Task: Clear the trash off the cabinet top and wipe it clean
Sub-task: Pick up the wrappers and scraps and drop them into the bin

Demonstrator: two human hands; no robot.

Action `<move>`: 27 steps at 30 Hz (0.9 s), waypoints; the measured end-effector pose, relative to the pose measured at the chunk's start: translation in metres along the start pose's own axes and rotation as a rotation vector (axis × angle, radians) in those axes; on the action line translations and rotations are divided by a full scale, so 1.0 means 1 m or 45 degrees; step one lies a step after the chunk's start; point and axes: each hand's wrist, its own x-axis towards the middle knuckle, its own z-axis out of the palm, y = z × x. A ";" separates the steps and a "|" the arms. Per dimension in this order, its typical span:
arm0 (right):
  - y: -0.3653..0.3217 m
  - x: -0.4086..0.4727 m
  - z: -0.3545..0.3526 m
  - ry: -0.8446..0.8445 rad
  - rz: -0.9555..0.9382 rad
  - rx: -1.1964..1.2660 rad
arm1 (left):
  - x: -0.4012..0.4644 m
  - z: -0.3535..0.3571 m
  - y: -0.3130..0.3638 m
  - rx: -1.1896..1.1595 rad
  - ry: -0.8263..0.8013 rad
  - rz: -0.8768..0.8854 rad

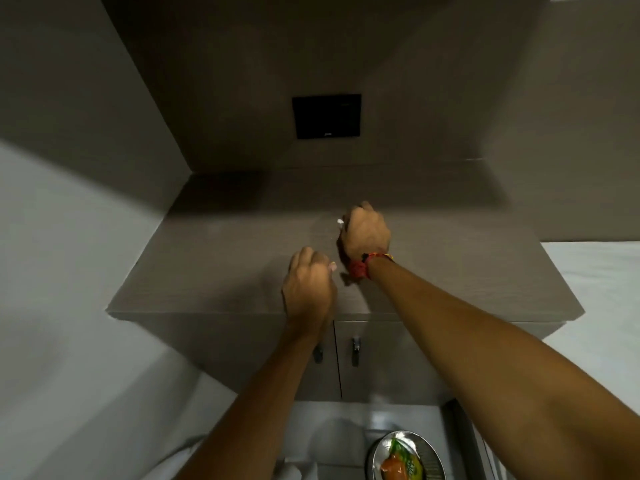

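The grey-brown wooden cabinet top [225, 265] fills the middle of the head view and looks bare. My right hand [365, 233] is over its centre, fingers closed on a small white scrap [340, 221] that peeks out at the left side of the fist; what the scrap is made of cannot be told. My left hand [308, 285] hovers closer to the front edge with its fingers curled shut. A pale speck shows at its thumb side, too small to identify. A red thread band sits on my right wrist.
A round metal bin [375, 457] on the floor below right holds an orange and green wrapper [401, 465]. Two cabinet doors with handles [355, 351] face me. A black panel [326, 116] is on the back wall. White bedding [595, 271] lies to the right.
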 end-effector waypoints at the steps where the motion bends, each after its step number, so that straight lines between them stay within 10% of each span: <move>1: 0.002 0.002 0.002 0.031 -0.005 -0.004 | -0.003 -0.001 -0.002 -0.081 0.035 -0.017; 8: 0.037 -0.034 -0.018 0.086 0.070 0.802 | -0.045 -0.013 0.007 -0.488 0.322 -0.135; 15: 0.113 -0.216 -0.030 0.285 -0.201 0.840 | -0.142 0.037 0.029 -0.647 -0.117 0.037; 22: 0.236 -0.341 0.123 -0.278 0.780 0.630 | -0.254 0.153 -0.035 -0.440 -0.737 -0.497; 27: 0.306 -0.392 0.213 -0.623 0.943 0.313 | -0.325 0.233 -0.063 -0.316 -0.997 -0.715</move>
